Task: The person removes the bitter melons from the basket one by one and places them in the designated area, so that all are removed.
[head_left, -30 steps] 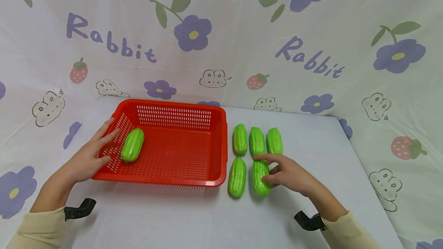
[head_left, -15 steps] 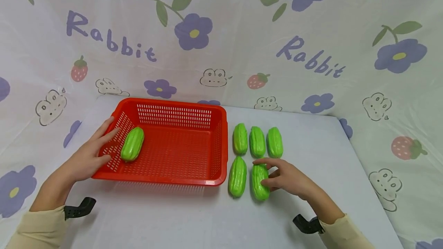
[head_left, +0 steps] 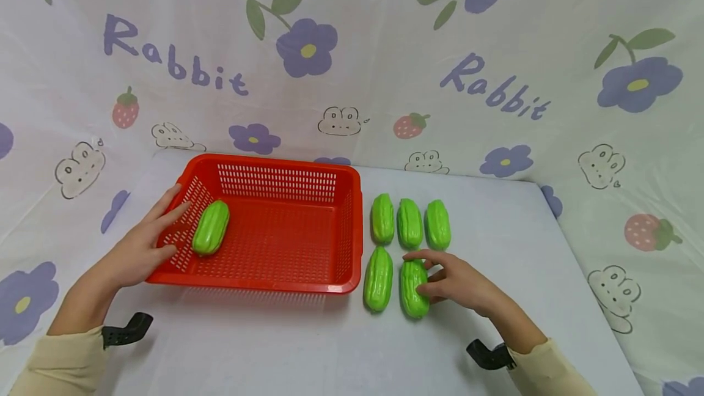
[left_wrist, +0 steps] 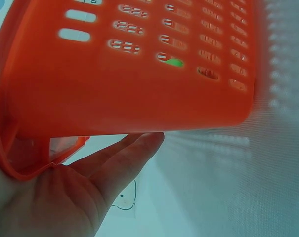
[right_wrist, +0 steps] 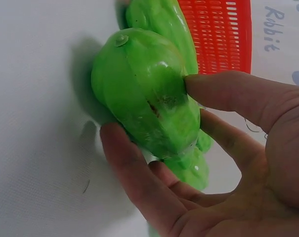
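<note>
With thumb and fingers around its sides, my right hand (head_left: pixel 453 282) holds an oblong, ridged green fruit (head_left: pixel 414 298) low at the table. The right wrist view shows that fruit's stem end (right_wrist: pixel 122 40) and a dark mark on its skin. My left hand (head_left: pixel 137 249) grips the left end of a red plastic basket (head_left: pixel 253 285). From the left wrist, some fingers (left_wrist: pixel 122 165) lie outside the basket wall below the rim. One green fruit (head_left: pixel 211 229) lies inside the basket near its left wall.
A similar fruit (head_left: pixel 378 280) lies between the basket and my right hand. Behind stand three more in a row: a left one (head_left: pixel 382 220), a middle one (head_left: pixel 409 225) and a right one (head_left: pixel 438 226). A printed cloth (head_left: pixel 352 47) hangs behind the white table (head_left: pixel 275 347).
The fruit in my right hand has shifted slightly towards me, opening a small gap from the back row, and then stays put. My left hand and the basket keep their place.
</note>
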### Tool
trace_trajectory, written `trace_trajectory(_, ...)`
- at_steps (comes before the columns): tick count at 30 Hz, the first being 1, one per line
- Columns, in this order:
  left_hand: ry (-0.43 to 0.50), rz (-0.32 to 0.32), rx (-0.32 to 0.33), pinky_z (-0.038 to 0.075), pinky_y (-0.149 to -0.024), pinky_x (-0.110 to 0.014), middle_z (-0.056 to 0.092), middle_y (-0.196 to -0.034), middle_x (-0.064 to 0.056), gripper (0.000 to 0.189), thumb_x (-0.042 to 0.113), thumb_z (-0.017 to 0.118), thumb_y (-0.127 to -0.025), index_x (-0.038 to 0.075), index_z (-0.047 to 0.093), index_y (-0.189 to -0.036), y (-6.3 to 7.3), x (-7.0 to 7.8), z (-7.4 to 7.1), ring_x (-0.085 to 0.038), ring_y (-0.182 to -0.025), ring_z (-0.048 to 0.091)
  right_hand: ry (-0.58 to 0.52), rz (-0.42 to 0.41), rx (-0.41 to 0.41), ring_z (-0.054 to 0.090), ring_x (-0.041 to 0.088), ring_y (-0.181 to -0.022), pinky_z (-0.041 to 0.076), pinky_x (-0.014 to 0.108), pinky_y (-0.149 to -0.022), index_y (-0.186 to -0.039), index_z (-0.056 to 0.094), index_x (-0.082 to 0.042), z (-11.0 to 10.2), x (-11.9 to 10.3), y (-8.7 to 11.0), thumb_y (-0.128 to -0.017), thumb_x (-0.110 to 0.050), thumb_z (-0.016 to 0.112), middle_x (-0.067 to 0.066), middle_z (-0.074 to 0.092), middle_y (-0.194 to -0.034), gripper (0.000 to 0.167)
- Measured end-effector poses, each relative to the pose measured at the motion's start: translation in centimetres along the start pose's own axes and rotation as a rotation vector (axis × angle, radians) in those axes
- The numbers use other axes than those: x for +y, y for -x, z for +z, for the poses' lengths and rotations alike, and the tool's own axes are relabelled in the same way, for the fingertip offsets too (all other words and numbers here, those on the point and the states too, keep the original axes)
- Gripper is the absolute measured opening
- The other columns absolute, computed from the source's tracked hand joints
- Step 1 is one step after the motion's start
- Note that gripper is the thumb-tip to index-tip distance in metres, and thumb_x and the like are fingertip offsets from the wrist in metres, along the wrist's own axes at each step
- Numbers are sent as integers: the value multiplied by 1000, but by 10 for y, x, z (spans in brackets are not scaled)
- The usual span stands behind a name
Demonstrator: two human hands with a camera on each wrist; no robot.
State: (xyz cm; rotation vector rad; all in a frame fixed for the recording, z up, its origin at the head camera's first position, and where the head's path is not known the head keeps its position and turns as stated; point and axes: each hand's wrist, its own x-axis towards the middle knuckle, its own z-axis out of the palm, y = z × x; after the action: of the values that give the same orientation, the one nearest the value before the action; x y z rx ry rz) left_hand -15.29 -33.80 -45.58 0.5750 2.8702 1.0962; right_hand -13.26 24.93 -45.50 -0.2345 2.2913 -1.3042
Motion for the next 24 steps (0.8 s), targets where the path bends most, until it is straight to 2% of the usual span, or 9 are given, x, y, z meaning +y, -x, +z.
trace_trajectory(24, -3, -8, 0, 40, -106, -81, 2, -182, -14, 83, -10, 66, -88, -7, 36, -165, 0, 2, 1, -51, -162, 11, -12, 5, -4, 68, 39, -116, 65, 54, -87, -155, 58, -8, -3, -5, 2, -94, -6, 79, 28, 48, -143, 64)
